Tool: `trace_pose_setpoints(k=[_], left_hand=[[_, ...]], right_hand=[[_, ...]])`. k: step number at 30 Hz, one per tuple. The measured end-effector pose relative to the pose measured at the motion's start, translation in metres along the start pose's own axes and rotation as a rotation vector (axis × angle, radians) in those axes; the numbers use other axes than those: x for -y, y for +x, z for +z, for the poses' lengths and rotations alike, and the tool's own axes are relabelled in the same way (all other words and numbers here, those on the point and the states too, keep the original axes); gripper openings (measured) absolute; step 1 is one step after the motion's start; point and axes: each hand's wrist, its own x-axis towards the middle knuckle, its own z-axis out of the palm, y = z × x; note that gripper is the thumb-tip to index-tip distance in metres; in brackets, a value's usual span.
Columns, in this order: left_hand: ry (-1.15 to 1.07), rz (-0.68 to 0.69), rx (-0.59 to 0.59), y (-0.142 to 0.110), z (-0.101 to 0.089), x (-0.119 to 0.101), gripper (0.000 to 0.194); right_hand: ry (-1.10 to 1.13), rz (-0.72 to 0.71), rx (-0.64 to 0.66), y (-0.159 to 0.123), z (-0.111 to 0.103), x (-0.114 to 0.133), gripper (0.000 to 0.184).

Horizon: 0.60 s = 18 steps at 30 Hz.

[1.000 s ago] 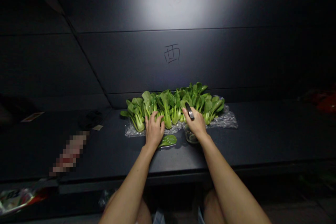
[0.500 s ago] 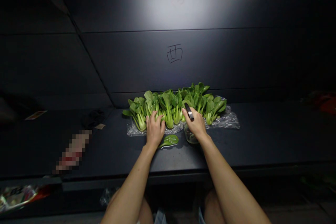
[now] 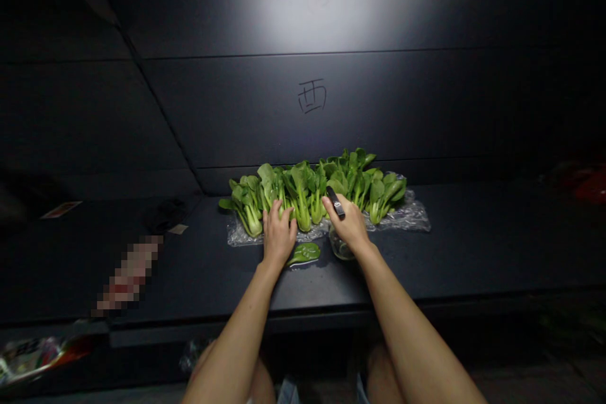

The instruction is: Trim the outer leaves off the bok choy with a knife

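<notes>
A row of green bok choy (image 3: 312,192) lies on clear plastic wrap (image 3: 407,218) at the back of a dark table (image 3: 473,246). My left hand (image 3: 278,235) rests on the stalks near the left of the row, fingers curled over one plant. My right hand (image 3: 349,224) is closed round a small dark tool (image 3: 336,201), held just in front of the middle of the row. A loose green leaf (image 3: 304,254) lies on the table between my hands. A small clear container (image 3: 339,249) sits under my right wrist, mostly hidden.
A dark panelled wall with a handwritten mark (image 3: 311,96) stands behind the greens. A pixelated object (image 3: 125,278) lies at the left of the table, with a dark cloth (image 3: 165,214) and a small card (image 3: 60,209) further back. Something red (image 3: 589,186) shows at the far right.
My right hand with the dark tool has shifted slightly left toward the stalks. My left hand has stayed on the bok choy.
</notes>
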Motion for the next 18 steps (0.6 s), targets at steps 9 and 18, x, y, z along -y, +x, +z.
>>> trace_pose_setpoints(k=[9,18], left_hand=[[-0.011,-0.009,-0.033,0.0006,-0.0021,0.0039,0.029],[-0.07,-0.044,-0.041,0.0,-0.0018,0.0063,0.03]], right_hand=[[0.001,0.009,-0.047,0.0005,0.004,0.0016,0.042],[-0.023,0.004,-0.032,0.0014,0.0057,0.0039,0.042]])
